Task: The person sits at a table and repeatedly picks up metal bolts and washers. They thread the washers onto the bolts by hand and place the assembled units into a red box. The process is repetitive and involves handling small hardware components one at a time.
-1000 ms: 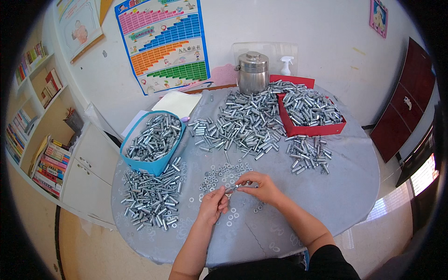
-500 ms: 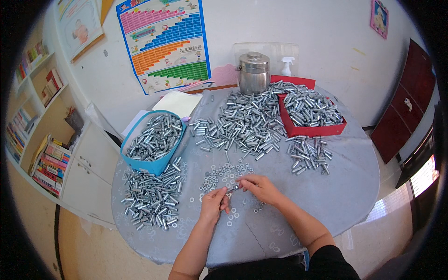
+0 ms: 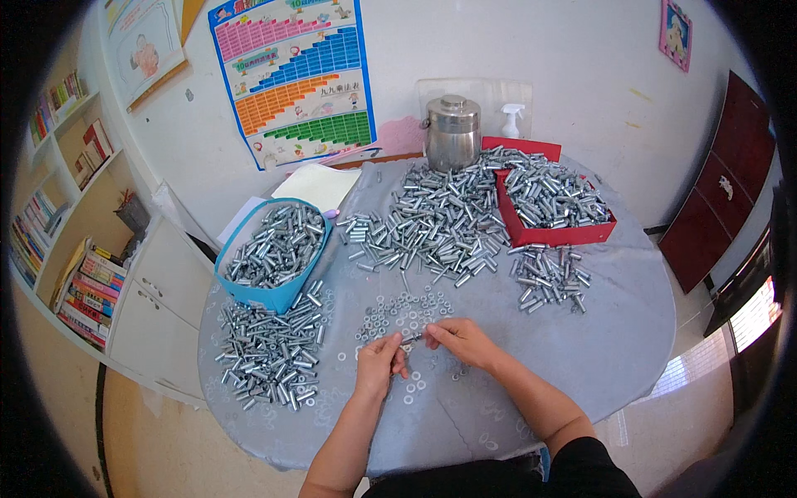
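Over the near middle of the grey table, my left hand (image 3: pixel 379 363) pinches a thin metal bolt (image 3: pixel 411 339) that points to the right. The fingertips of my right hand (image 3: pixel 462 341) are pressed together at the bolt's far end; what sits between them is too small to make out. Just beyond my hands lies a loose spread of nuts and washers (image 3: pixel 400 311), and a few washers (image 3: pixel 415 385) lie closer to me. A pile of metal anchor bolts with sleeves (image 3: pixel 270 353) covers the table to the left of my left hand.
A blue basket (image 3: pixel 270 296) full of anchor bolts stands at the left, a red box (image 3: pixel 564 236) of them at the back right. Between them spreads a big heap (image 3: pixel 444 220). Behind stand a steel pot (image 3: pixel 453 137) and a white spray bottle (image 3: pixel 511 123). Paper (image 3: pixel 315 184) lies at the back left.
My right hand has shifted slightly down and to the right along the bolt, and its fingers have drawn together. The left hand keeps its place and its hold.
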`<state>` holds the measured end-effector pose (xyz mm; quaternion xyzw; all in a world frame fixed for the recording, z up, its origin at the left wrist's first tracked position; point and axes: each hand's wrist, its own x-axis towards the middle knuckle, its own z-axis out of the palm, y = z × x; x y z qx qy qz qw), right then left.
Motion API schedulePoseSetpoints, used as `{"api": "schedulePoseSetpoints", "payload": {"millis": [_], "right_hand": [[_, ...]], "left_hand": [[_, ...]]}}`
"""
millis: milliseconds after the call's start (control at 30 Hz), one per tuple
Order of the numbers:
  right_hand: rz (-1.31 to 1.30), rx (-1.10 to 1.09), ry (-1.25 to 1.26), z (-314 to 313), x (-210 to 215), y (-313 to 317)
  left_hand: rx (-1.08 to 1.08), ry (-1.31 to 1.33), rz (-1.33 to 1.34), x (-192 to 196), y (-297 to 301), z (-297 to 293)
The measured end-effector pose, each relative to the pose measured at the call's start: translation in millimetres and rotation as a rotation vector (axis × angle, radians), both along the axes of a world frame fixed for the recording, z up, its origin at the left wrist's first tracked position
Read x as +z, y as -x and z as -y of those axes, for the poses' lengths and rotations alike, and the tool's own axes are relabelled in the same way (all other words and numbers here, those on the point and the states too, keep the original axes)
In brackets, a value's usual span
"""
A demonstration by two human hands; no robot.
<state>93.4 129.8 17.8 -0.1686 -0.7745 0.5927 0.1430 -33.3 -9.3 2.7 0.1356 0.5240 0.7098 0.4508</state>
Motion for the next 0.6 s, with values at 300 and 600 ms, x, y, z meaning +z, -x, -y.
{"api": "schedulePoseSetpoints", "payload": {"millis": [300, 600], "right_hand": [[-0.145, 0.018, -0.085, 6, -2, 4], [0.020, -0.672, -0.487, -75, -7, -33]], "left_hand": [[-0.083, -0.006, -0.166, 1, -8, -1], [0.044, -0.022, -0.165, 8, 6, 4]]}}
